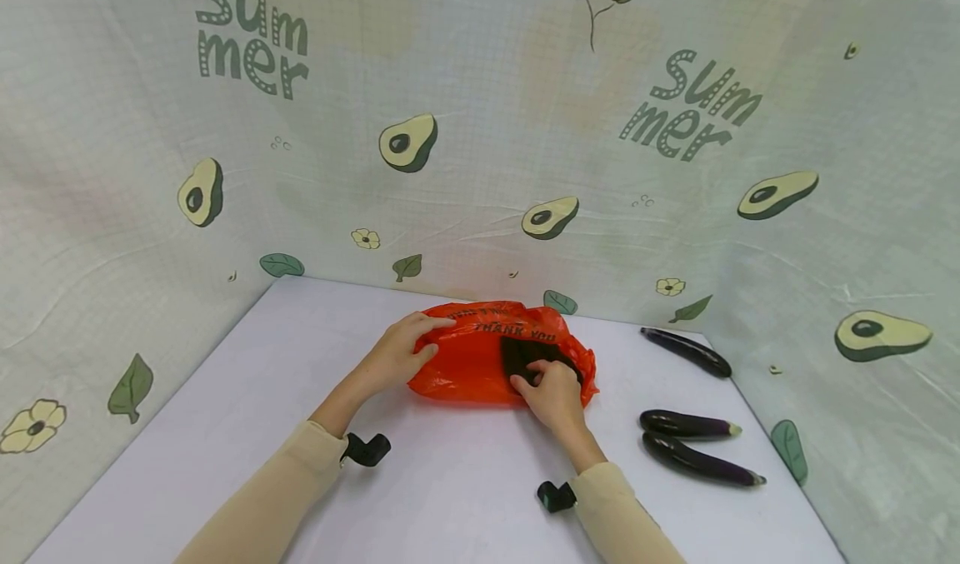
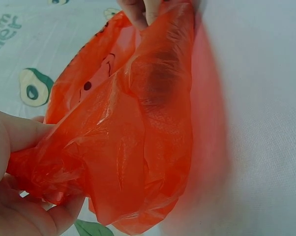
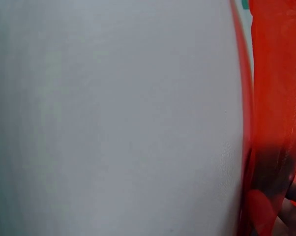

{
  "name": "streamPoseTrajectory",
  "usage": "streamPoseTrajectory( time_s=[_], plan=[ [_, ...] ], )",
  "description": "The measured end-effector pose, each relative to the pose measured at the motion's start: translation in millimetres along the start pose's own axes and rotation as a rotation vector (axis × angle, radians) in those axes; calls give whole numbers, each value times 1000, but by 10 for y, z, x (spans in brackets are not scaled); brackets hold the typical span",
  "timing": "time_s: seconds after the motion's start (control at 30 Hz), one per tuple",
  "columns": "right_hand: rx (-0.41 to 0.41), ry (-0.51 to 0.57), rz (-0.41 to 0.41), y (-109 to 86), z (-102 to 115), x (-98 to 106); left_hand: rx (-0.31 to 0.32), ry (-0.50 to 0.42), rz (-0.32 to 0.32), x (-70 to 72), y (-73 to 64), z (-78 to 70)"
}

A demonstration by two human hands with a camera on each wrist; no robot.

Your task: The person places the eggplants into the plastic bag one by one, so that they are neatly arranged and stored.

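One red bag [image 1: 461, 372] stretches from left grip [image 1: 401, 350] to beyond right grip [image 1: 557, 393].

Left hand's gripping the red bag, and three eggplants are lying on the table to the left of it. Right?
Not quite, the side is wrong: the head view shows the three eggplants lying on the table to the right of the red bag. The rest holds: the left hand grips the bag.
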State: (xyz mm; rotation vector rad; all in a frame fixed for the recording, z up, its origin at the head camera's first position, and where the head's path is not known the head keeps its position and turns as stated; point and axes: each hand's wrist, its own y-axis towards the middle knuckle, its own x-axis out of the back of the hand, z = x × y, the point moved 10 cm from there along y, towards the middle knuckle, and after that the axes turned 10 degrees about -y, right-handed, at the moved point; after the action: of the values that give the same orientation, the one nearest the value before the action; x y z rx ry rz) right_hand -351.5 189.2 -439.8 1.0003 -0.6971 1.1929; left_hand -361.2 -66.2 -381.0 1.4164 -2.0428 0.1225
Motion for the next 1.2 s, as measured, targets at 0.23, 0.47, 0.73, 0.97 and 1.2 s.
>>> streamPoseTrajectory(
  time_s=[0.23, 0.47, 0.73, 0.97, 1.2],
  plan=[
    [40, 6, -1, -46, 17, 50, -4, 1, 0, 4, -3, -2],
    [69, 47, 39, -87, 7, 231, -3, 5, 0, 10, -5, 6],
    [75, 3, 83, -67, -184, 608, 4, 13, -3, 16, -4, 27],
    [93, -72, 57, -7, -538, 1071, 12, 5, -1, 15, -2, 27],
    [80, -191, -24, 145, -1094, 1512, -9, 0, -4, 25, 6, 7]
  ],
)
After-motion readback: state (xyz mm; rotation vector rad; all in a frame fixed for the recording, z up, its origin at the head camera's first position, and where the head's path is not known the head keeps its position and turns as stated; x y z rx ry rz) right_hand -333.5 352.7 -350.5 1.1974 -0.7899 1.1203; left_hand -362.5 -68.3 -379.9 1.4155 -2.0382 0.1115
